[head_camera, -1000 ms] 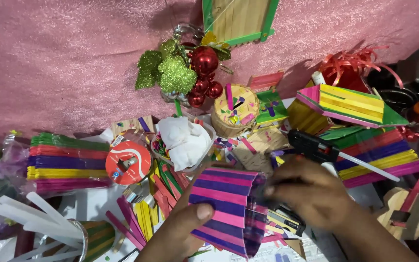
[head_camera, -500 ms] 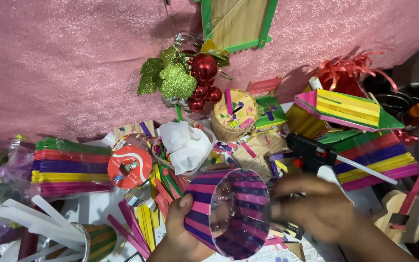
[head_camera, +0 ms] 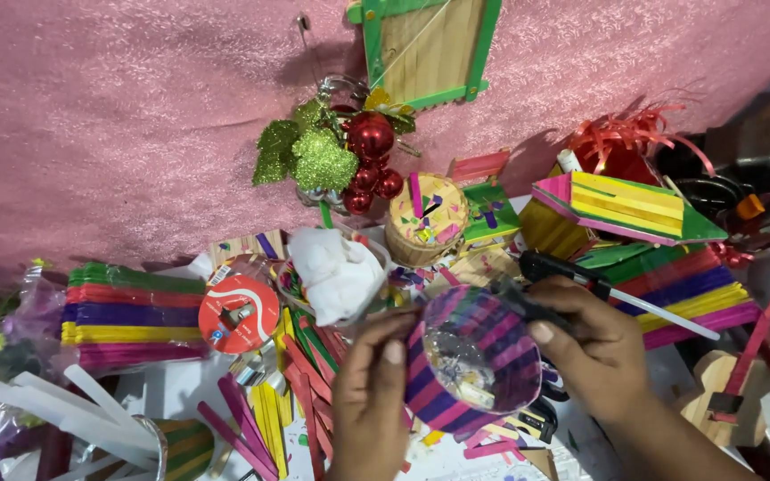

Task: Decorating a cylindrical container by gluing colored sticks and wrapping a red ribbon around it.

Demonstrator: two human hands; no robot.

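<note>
Both hands closed around striped stick cup [head_camera: 470, 356] just below white tissue bowl [head_camera: 336, 267], left hand [head_camera: 367, 392] pinching rim, right hand [head_camera: 594, 352] gripping black glue gun [head_camera: 545, 307] against rim; walls done, gluing seemingly unfinished.

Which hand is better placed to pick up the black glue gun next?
Right. The right hand lies against the glue gun, while the left hand steadies the pink-and-purple striped cup farther from it.

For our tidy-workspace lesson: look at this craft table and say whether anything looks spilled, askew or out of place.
Yes. Loose coloured craft sticks lie scattered at all angles beside the left hand, unlike the neatly bundled sticks further left. The striped cup held by both hands looks undamaged.
</note>
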